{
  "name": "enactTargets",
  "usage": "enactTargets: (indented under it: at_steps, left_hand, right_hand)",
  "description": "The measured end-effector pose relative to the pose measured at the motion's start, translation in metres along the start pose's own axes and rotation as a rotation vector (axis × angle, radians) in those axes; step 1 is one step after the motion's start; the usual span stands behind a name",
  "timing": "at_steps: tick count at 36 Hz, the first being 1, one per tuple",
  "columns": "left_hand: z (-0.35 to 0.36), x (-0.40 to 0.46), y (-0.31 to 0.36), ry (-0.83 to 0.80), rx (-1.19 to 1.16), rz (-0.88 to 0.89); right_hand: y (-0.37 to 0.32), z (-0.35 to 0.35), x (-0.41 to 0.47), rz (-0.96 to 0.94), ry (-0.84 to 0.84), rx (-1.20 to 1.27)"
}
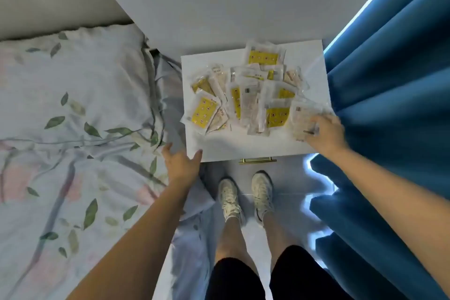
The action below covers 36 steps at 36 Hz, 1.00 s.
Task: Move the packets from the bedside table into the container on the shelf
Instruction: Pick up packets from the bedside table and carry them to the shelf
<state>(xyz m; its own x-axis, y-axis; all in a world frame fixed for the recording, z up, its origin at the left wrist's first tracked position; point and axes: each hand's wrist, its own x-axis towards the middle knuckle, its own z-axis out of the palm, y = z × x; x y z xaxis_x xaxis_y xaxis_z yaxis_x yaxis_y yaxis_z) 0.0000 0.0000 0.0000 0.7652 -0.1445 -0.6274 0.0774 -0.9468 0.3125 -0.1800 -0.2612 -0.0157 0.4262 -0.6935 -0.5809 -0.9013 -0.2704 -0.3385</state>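
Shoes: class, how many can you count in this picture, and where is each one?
2. The left shoe and right shoe stand side by side on the floor before the bedside table; none appear hidden.

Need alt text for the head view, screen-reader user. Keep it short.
Seen from above, a person's right hand grips a clear packet at the right edge of a white bedside table strewn with yellow-and-clear packets. The left hand rests open at the table's front-left corner, between a floral bed and blue curtains.
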Motion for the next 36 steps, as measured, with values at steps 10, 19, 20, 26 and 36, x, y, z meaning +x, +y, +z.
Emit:
enactTargets:
  at_steps: [10,19,20,26,36]
  left_hand:
    - [0.01,0.102,0.049,0.169,0.065,0.153]
    - [0.022,0.126,0.06,0.107,0.203,0.21]
    - [0.02,0.126,0.061,0.114,0.217,0.201]
    - [0.01,0.128,0.064,0.02,0.1,0.158]
    - [0.006,0.131,0.047,-0.17,0.39,0.535]
  right_hand:
    - [-0.009,0.031,0.046,0.293,0.201,0.367]
    - [-0.023,0.043,0.059,0.454,0.154,0.333]
    - [-0.023,0.044,0.058,0.462,0.159,0.35]
    - [-0.019,0.041,0.052,0.469,0.226,0.501]
    - [-0.007,0.029,0.047,0.49,0.268,0.519]
